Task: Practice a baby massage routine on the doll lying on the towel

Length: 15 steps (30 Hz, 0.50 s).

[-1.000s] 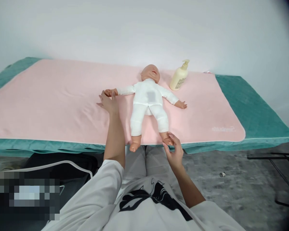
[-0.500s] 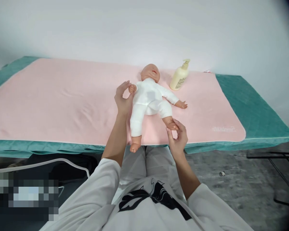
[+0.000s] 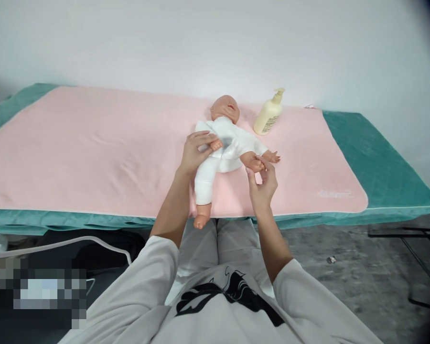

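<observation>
A baby doll (image 3: pixel 224 126) in a white suit lies on its back on a pink mat (image 3: pixel 93 148), head toward the wall. My left hand (image 3: pixel 197 150) is closed on the doll's hand (image 3: pixel 217 145), holding it over the belly. With thumb and fingers, my right hand (image 3: pixel 263 184) grips the doll's foot (image 3: pixel 255 165); that leg is bent and raised toward the trunk. The doll's other arm stretches outward on the mat, its fingers (image 3: pixel 273 156) just beyond my right fingertips. Its other leg lies straight, the bare foot (image 3: pixel 202 217) at the mat's front edge.
A cream pump bottle (image 3: pixel 268 114) stands on the mat right of the doll's head. Green padding (image 3: pixel 383 157) shows beyond the mat, with a wall behind. Below left are dark objects and a pale curved tube (image 3: pixel 89 239); a black metal frame (image 3: pixel 408 235) is below right.
My left hand has brought the doll's hand inward from its side to over the belly. My right hand has pushed the held foot up toward the trunk, bending the leg.
</observation>
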### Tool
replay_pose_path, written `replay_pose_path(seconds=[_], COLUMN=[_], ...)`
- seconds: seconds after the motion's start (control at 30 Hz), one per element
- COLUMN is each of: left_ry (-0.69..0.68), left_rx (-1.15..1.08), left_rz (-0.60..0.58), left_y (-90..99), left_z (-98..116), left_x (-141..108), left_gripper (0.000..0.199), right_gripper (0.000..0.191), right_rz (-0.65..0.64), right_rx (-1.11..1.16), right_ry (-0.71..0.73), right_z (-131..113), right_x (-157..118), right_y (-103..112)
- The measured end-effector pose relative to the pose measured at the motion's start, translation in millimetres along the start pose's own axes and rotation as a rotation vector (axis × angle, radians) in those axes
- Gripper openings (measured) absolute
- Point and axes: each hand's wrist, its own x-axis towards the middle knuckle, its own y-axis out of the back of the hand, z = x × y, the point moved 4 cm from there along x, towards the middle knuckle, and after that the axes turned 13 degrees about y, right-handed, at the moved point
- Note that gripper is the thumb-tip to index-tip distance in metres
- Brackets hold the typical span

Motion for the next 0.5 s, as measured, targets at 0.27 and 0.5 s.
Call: replay_pose_path(seconds=[0.27, 0.5], left_ry=[0.014, 0.108], left_rx=[0.027, -0.018], left_rz=[0.040, 0.258], left_y=[1.2, 15.9], left_z=[-4, -11], left_x=[-3, -10], left_gripper=[0.023, 0.027], right_gripper=[0.039, 0.040], right_rz=[-0.024, -0.043], right_rx=[-0.003, -0.027], right_ry=[0.003, -0.004], right_z=[-2, -16], right_x=[3, -16], right_y=[4, 21])
